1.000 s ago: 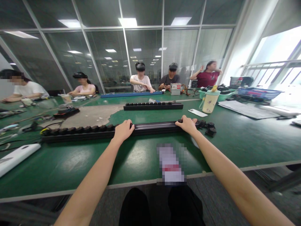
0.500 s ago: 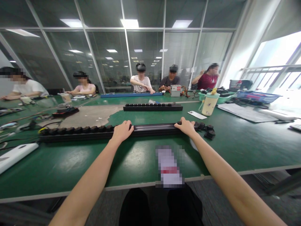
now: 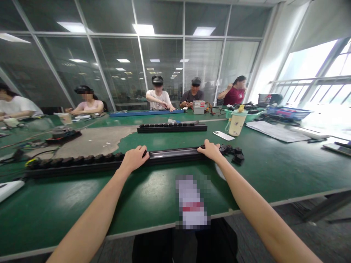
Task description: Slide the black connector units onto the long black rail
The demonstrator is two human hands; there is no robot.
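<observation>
Green desk [image 3: 68, 204] beneath a long black rail [image 3: 172, 155] lying crosswise, round black knobs [image 3: 82, 160] lined along its left half, a cluster of knobs [image 3: 233, 155] just past its right end. Left grip [image 3: 134, 159] clenched over the rail's top edge; right grip [image 3: 211, 150] likewise clenched on the rail, just beside the cluster.

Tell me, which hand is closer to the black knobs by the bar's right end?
Right hand: on the black bar, just beside the black knobs. Left hand: farther along the bar, well away from them.
</observation>
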